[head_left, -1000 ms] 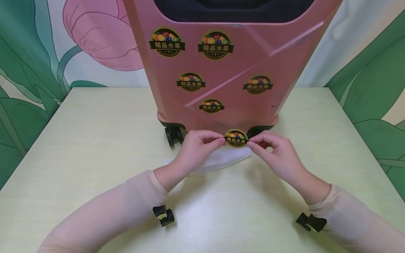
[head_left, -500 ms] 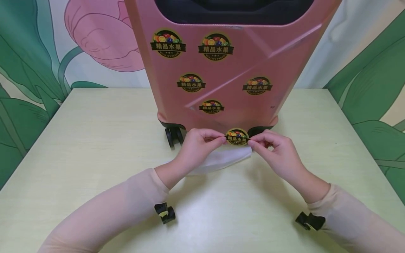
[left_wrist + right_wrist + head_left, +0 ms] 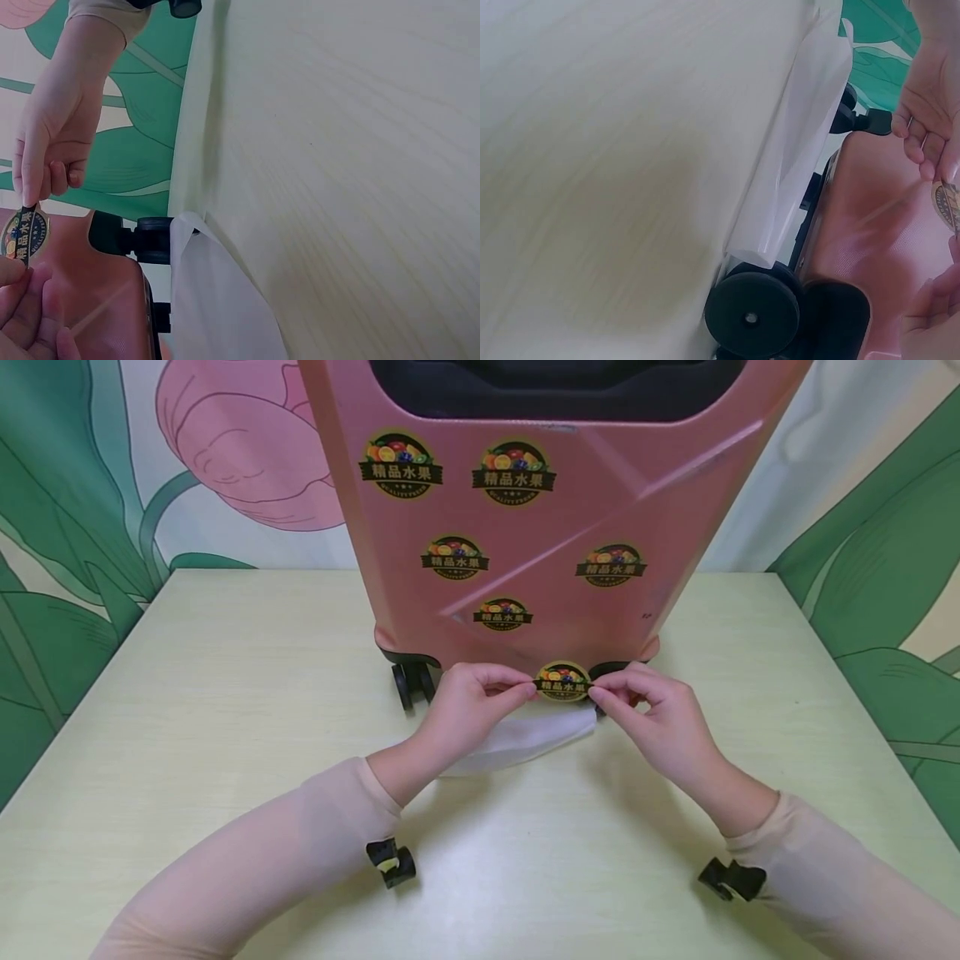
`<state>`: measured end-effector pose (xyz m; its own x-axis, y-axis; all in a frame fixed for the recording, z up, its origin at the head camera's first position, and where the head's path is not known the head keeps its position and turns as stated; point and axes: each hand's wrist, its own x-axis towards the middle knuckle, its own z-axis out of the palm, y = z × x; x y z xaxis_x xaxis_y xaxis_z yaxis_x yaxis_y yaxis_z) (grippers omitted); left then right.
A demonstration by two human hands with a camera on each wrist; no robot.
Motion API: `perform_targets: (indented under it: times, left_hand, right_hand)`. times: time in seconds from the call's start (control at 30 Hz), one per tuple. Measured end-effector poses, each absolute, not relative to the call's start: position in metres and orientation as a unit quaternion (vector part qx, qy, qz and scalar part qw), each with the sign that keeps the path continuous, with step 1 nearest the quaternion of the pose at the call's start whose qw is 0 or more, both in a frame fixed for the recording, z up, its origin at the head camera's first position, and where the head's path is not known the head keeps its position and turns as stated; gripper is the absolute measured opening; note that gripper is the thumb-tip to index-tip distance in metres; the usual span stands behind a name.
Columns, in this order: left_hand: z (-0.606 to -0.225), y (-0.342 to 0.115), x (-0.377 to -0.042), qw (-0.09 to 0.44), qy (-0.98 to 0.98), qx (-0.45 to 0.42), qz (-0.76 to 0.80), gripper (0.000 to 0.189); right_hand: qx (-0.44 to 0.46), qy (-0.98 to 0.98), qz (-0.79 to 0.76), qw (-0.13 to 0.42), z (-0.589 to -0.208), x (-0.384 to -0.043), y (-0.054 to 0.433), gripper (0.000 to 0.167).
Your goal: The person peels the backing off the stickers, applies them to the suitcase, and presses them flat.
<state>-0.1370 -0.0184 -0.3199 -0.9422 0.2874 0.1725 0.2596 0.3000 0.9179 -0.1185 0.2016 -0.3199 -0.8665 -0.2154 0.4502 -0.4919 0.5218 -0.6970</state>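
Observation:
Between both hands a round fruit sticker (image 3: 563,682) with a dark banner is stretched flat by its two ends. My left hand (image 3: 468,710) pinches its left end between thumb and forefinger; my right hand (image 3: 663,718) pinches the right end the same way. Behind it stands a pink suitcase (image 3: 555,518), upright, the sticker overlapping its lower edge in the head view. Several matching stickers cover its front, among them one at the upper left (image 3: 402,465) and a low one (image 3: 502,615). In the left wrist view the held sticker (image 3: 27,234) shows at the left edge.
A curled sheet of white backing paper (image 3: 525,739) lies on the pale table (image 3: 225,693) below the hands. Black caster wheels (image 3: 412,683) carry the suitcase. A wall with painted leaves (image 3: 60,527) rises behind the table.
The held sticker and both hands have shifted very slightly up toward the suitcase's lower edge. Both pinches are kept, and the stickers on the suitcase are unchanged.

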Motion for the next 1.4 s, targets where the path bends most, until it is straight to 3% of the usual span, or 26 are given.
perform_targets:
  times: [0.3,0.4,0.47,0.63,0.77,0.9,1.1,1.4]
  left_hand:
    - [-0.319,-0.028,-0.139,-0.018,0.82,0.175,0.545,0.012]
    - [-0.318,-0.031,-0.139,-0.049,0.847,0.217,0.483,0.012]
    - [-0.319,-0.031,-0.138,-0.103,0.872,0.282,0.386,0.014]
    - [-0.324,-0.028,-0.135,-0.307,0.845,0.421,0.121,0.019]
    - [-0.326,-0.026,-0.134,-0.373,0.806,0.459,0.019,0.029]
    - [-0.327,-0.027,-0.134,-0.373,0.801,0.466,-0.049,0.041]
    - [-0.327,-0.03,-0.139,-0.318,0.822,0.464,-0.094,0.06]
    - [-0.329,-0.028,-0.147,-0.303,0.834,0.447,-0.111,0.064]
  right_hand:
    - [0.181,-0.856,0.445,0.192,-0.324,-0.13,0.212,0.01]
    - [0.17,-0.855,0.45,0.192,-0.324,-0.132,0.215,0.01]
    - [0.168,-0.853,0.455,0.194,-0.324,-0.134,0.214,0.01]
    - [0.166,-0.842,0.467,0.211,-0.322,-0.139,0.211,0.008]
    - [0.157,-0.839,0.473,0.217,-0.322,-0.142,0.211,0.007]
    - [0.151,-0.838,0.478,0.216,-0.322,-0.144,0.211,0.008]
    - [0.147,-0.838,0.479,0.217,-0.321,-0.146,0.211,0.009]
    - [0.149,-0.835,0.483,0.218,-0.321,-0.149,0.211,0.009]
